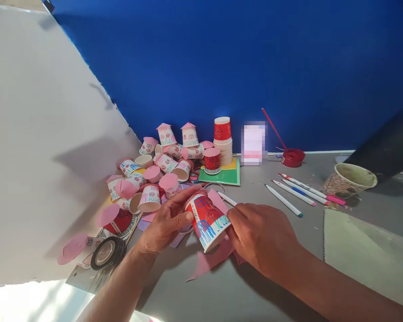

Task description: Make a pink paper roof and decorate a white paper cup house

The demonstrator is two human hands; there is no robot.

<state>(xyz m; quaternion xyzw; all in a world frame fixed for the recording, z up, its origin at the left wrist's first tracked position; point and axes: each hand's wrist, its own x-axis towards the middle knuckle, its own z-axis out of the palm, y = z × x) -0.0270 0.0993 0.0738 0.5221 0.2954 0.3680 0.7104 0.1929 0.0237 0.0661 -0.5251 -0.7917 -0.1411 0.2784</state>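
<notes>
A white board (36,134) fills the left of the frame, its top and left side cut off at the frame edges, with a roll of tape (107,253) lying at its foot beside loose pink paper circles (73,248). Behind them, a heap of decorated paper cups (154,174) with pink tops sprawls across the grey table (242,286), many half buried under one another and hard to count. At centre, the left hand (166,223) grips the base end of a red paper cup (206,220) tipped on its side just above the table, thumb laid along its wall, while the right hand (262,237) closes on the rim end, fingertips hidden behind the cup; pink paper scraps (210,261) lie beneath it. Both forearms run off the bottom edge. Further back stand a stack of cups (223,141) on green card (225,176) and a blurred-out patch. To the right lie four pens (298,192), then a patterned paper cup (349,180) partly under a dark, unidentifiable shape.
</notes>
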